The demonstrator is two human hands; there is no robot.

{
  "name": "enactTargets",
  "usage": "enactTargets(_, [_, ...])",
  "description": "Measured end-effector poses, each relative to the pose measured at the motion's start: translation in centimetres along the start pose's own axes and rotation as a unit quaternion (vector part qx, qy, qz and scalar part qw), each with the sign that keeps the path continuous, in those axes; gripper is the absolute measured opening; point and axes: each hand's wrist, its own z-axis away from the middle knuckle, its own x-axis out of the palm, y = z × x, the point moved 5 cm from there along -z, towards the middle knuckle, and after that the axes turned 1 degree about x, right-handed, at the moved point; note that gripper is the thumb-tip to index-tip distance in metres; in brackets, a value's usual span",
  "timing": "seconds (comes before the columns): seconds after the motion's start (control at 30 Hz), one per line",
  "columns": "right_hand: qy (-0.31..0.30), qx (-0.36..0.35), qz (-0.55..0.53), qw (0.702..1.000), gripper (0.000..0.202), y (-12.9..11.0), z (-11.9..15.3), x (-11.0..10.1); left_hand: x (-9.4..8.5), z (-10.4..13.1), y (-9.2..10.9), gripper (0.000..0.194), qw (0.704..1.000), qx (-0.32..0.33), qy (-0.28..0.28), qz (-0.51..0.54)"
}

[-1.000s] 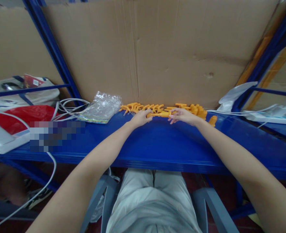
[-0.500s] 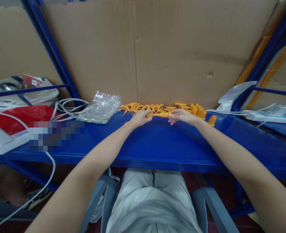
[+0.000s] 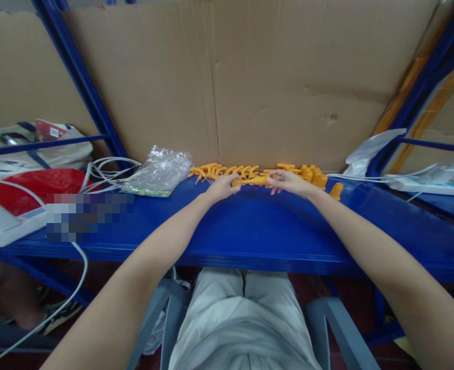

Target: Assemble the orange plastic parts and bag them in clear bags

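Between my two hands, an orange plastic piece [image 3: 254, 181] lies sideways near the back of the blue table [image 3: 265, 226]. My left hand [image 3: 224, 188] is closed round its left end. The fingers of my right hand [image 3: 284, 182] pinch its right end. Behind my left hand is a row of branching orange parts [image 3: 211, 169] with small chains at the left. A cluster of thicker orange pieces [image 3: 313, 176] stands beyond my right hand, and one more orange piece [image 3: 337, 190] sits apart to the right.
Clear plastic bags [image 3: 161, 169] lie left of the orange parts, near white cables [image 3: 113, 167]. Further left are a red bag [image 3: 37, 187] and a white power strip [image 3: 14, 226]. Cardboard [image 3: 269, 77] rises behind the table. Blue posts [image 3: 76, 77] frame both sides.
My right hand's fingers have closed in a little on the orange piece. My left hand has barely moved.
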Motion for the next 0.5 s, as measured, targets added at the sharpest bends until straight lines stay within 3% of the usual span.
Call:
enactTargets(0.1, [0.022,-0.032,-0.010,0.999,0.048,0.06,-0.33,-0.21,0.01,0.00,0.04,0.017,1.000,-0.001,-0.004,0.009])
enactTargets(0.3, [0.035,-0.040,-0.004,0.999,0.041,-0.19,-0.23,-0.24,-0.11,0.22,0.25,0.019,1.000,0.000,0.000,0.007])
enactTargets(0.43, [0.014,-0.032,0.038,0.999,0.038,0.09,-0.16,-0.13,-0.21,0.26,0.47,0.019,1.000,0.000,-0.004,0.007])
enactTargets(0.5, [0.016,-0.060,0.088,0.994,0.037,0.01,-0.20,0.00,-0.30,0.22,0.58,0.019,1.000,-0.004,-0.006,0.009])
